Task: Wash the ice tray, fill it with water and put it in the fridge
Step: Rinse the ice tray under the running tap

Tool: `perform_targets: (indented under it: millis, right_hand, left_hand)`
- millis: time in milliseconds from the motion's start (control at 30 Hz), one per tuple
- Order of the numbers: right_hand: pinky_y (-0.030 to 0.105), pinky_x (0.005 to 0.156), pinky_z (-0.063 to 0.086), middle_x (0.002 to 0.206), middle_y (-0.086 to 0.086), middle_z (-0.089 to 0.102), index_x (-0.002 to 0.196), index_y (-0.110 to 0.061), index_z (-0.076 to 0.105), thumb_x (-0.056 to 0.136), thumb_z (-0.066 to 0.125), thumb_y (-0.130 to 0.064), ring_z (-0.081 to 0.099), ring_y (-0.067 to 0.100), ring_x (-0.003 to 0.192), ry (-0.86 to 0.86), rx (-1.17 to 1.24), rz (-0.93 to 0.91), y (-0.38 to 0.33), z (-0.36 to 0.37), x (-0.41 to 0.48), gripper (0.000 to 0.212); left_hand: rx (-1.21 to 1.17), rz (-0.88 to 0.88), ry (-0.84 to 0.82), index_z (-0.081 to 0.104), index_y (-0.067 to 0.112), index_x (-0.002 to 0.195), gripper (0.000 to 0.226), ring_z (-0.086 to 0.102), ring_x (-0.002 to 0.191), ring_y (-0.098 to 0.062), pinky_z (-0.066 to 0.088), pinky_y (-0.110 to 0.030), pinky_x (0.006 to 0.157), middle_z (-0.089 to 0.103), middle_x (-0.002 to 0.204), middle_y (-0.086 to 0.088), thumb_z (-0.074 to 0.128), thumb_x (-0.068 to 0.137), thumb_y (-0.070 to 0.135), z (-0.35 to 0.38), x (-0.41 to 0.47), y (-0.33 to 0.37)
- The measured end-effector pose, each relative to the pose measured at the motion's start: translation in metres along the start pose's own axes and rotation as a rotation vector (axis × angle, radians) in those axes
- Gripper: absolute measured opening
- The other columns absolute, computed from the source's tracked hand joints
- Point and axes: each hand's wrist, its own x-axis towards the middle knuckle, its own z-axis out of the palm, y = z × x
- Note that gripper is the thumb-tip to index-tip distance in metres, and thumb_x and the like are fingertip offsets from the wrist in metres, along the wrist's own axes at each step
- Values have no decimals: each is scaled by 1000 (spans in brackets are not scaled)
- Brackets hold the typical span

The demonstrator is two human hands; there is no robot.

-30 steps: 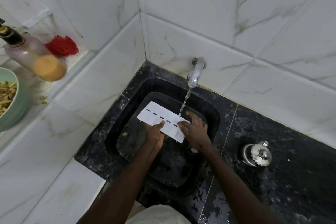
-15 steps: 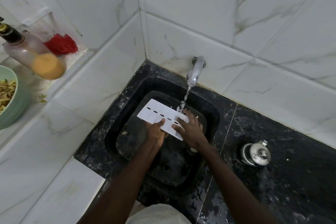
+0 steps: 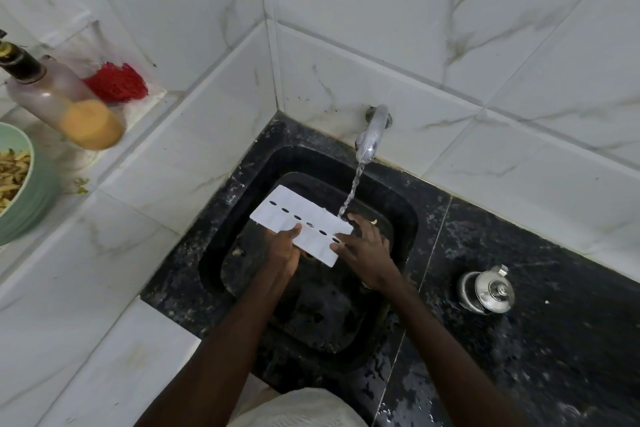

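— Where is the ice tray [image 3: 300, 224]?

— Over the black sink [image 3: 221, 239], tilted, with a row of dark holes on its white face. The left hand [image 3: 284, 251] grips its near edge, thumb on top. The right hand [image 3: 363, 248] holds the right end, fingers spread on it.

— And around it?

— Water from the tap [image 3: 372, 133] falls onto the tray just beside the right hand. A steel pot [image 3: 486, 291] stands well apart on the dark counter; a bottle [image 3: 65, 102] and a green bowl [image 3: 31, 198] stand at the left.
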Motion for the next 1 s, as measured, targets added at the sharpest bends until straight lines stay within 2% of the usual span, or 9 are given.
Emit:
perform_targets:
  millis: [133,267,400,467,600,700,767,900,1000]
  right_hand:
    - [58,123,15,170,-1,18,134,-38,66,104,40,-63,15,26,156,90,-71,45,4,-7,2,47]
    - [63,123,15,173,0,9,145,-32,58,102,40,-68,9,29,158,-18,-37,49,-4,-4,5,59]
    - [55,123,20,167,-5,25,137,-37,65,105,46,-57,23,19,153,69,145,-4,7,-4,-4,42]
    - [56,124,21,166,-7,29,145,-34,59,106,43,-56,25,18,153,111,180,18,9,-5,-5,47]
    - [53,124,18,169,-18,25,158,-39,40,108,33,-57,19,14,156,-2,93,-32,9,-7,-2,54]
    - [49,123,17,168,-26,20,161,-40,34,108,28,-59,16,7,157,-64,55,-82,8,-7,0,56]
    - [48,125,14,168,-27,17,162,-41,26,108,24,-61,13,6,158,-94,35,-80,8,-8,2,58]
    - [47,127,7,173,-17,10,165,-40,12,109,23,-60,9,9,160,-166,0,-75,4,-16,16,61]
    - [45,128,5,172,-19,3,165,-42,4,107,20,-66,4,7,160,-212,-58,-120,8,-20,16,65]
  left_hand:
    - [32,-28,-13,38,0,155,67,51,137,-47,41,-68,112,51,152,-26,50,94,-25,1,1,1]
    - [58,-24,-28,37,-1,154,66,52,136,-48,42,-69,111,52,150,-27,51,94,-24,4,1,1]
    - [69,-40,-15,37,-3,154,63,51,137,-49,41,-68,111,51,150,-29,50,95,-22,-10,6,11]
    - [84,-55,-15,37,-5,153,60,53,133,-48,46,-66,106,50,150,-31,49,97,-20,-15,3,13]
    - [112,-42,-9,38,-5,152,55,62,118,-41,55,-54,91,53,147,-30,50,99,-16,-18,-4,12]
    - [108,-44,17,37,-4,153,57,53,135,-50,49,-64,104,52,149,-30,49,99,-17,-22,1,10]
    - [136,-57,-17,37,-4,153,58,50,137,-52,40,-69,112,51,149,-31,49,99,-17,-20,2,5]
    - [177,-39,-145,35,-4,153,60,50,135,-54,37,-73,112,52,147,-33,51,97,-16,-14,-1,1]
    - [196,12,-106,37,-2,153,61,54,131,-54,42,-72,109,54,146,-32,54,96,-17,-10,3,6]
